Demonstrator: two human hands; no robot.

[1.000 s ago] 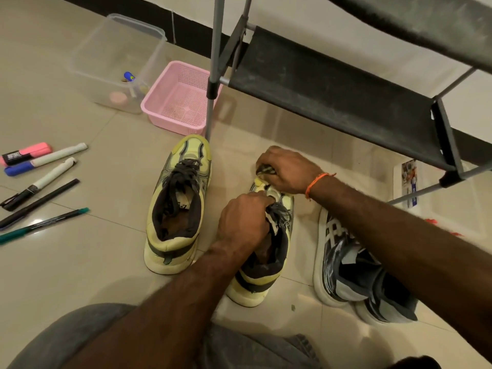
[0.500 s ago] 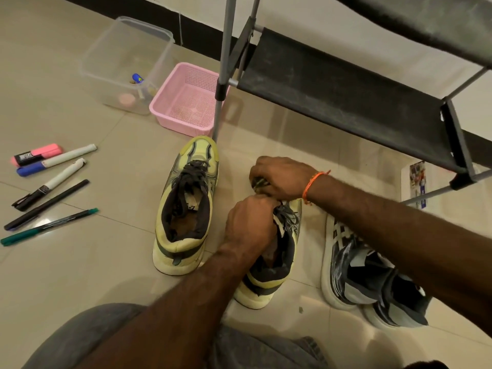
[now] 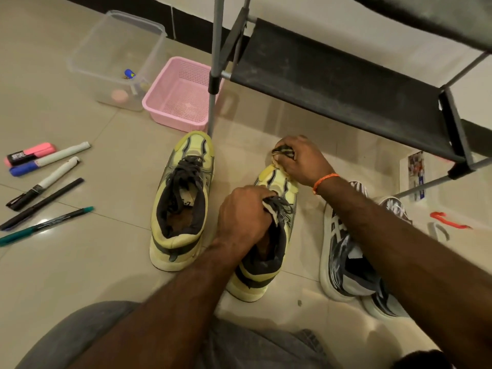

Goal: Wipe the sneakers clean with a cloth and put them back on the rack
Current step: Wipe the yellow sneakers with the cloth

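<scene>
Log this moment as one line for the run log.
left hand: grips yellow sneaker at laces | right hand: wipes toe with cloth | rack: bare

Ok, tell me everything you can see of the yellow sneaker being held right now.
The held yellow sneaker is pale yellow with dark stripes, dark grey laces, a dark padded collar and a thick, scuffed pale sole. It stands upright on the tiled floor, toe toward the rack, beside its mate. The left hand grips its tongue and laces. The right hand presses a bunched cloth on the toe. Its lining looks worn.
</scene>
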